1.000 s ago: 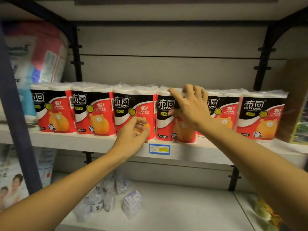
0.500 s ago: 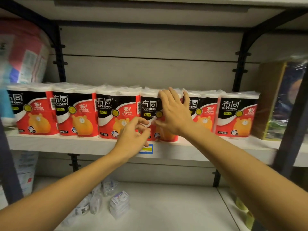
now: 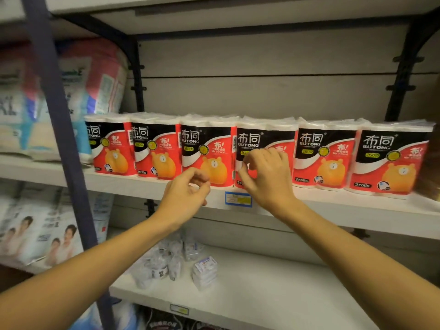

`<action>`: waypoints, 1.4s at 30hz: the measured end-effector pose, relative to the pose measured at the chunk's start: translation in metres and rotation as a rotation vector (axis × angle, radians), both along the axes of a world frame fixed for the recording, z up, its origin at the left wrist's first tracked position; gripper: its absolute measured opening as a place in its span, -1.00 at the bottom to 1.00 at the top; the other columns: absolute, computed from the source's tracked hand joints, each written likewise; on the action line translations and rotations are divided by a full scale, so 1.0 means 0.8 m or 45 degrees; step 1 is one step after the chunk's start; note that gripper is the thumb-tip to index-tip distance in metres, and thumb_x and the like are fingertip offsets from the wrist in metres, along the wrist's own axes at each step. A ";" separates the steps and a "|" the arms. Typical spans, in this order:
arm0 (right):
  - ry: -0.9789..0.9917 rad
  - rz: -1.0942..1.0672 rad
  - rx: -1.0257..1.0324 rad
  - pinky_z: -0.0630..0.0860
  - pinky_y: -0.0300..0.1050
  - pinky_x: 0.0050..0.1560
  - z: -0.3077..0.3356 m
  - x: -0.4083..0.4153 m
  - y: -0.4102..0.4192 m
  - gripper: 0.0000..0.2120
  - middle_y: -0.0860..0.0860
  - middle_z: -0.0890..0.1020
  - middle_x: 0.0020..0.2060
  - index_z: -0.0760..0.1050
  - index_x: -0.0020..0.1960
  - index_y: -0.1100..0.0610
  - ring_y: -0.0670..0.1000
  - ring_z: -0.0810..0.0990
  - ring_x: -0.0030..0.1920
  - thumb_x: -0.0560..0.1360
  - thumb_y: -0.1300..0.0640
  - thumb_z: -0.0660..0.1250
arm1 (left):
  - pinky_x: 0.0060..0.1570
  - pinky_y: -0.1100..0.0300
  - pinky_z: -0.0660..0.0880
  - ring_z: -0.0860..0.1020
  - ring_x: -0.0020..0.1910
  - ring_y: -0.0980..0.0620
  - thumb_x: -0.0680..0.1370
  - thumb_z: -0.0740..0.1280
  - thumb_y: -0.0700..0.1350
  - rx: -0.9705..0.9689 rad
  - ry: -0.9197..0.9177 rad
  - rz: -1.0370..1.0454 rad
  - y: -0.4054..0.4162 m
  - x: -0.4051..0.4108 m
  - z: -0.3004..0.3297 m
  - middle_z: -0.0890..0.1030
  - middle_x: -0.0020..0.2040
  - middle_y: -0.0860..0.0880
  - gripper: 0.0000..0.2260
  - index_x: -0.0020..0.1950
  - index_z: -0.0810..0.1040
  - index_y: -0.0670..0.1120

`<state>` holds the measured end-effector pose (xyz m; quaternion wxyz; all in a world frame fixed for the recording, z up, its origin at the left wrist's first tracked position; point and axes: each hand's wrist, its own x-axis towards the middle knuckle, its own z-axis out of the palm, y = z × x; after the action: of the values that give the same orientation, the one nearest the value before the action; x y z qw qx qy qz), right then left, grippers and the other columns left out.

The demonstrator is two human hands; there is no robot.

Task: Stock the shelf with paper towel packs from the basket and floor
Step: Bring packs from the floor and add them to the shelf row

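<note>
- Six paper towel packs (image 3: 326,153) stand side by side on the shelf (image 3: 333,206).
- Right hand (image 3: 266,175) – fingers curled, pinching the fourth pack (image 3: 266,136).
- Left hand (image 3: 185,189) – loosely curled, holding nothing, at the shelf edge.

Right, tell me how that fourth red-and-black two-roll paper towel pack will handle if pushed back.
The red-and-black plastic-wrapped paper towel pack is probably light and squashy: crinkled film over soft rolls. It should slide, not roll, standing on flat ends on the white shelf. Neighbouring packs likely stop tipping.
</note>
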<state>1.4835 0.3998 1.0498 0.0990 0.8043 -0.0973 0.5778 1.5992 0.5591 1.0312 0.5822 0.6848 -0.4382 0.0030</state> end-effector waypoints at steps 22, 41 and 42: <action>0.377 -0.044 0.363 0.48 -0.01 -0.16 -0.077 0.300 0.285 -0.75 0.08 0.63 -0.20 0.52 0.08 0.17 0.12 0.55 -0.17 0.51 0.02 0.33 | -0.30 0.19 0.52 0.63 -0.25 0.00 0.54 0.35 -0.19 0.108 -0.005 0.122 0.330 0.344 -0.090 0.62 -0.17 0.00 -0.88 -0.05 0.52 0.05; 0.654 0.395 0.399 0.51 0.08 -0.14 -0.315 0.441 0.424 -0.63 0.14 0.63 -0.15 0.47 0.20 0.18 0.22 0.57 -0.08 0.54 -0.07 0.31 | -0.14 -0.06 0.59 0.60 -0.25 -0.05 0.49 0.35 -0.13 0.319 0.228 0.604 0.507 0.384 -0.354 0.58 -0.24 0.06 -0.89 -0.02 0.49 0.01; 0.668 0.418 0.415 0.52 0.10 -0.14 -0.342 0.443 0.429 -0.63 0.15 0.63 -0.15 0.47 0.20 0.18 0.24 0.57 -0.08 0.54 -0.06 0.31 | -0.13 -0.05 0.59 0.59 -0.25 -0.04 0.51 0.35 -0.18 0.341 0.257 0.618 0.512 0.381 -0.379 0.57 -0.22 0.07 -0.87 -0.01 0.48 0.02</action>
<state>1.8377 0.7426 0.7761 -0.1033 0.9356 -0.0288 0.3364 1.9043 0.9684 0.7279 0.5096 0.8372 -0.1978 0.0161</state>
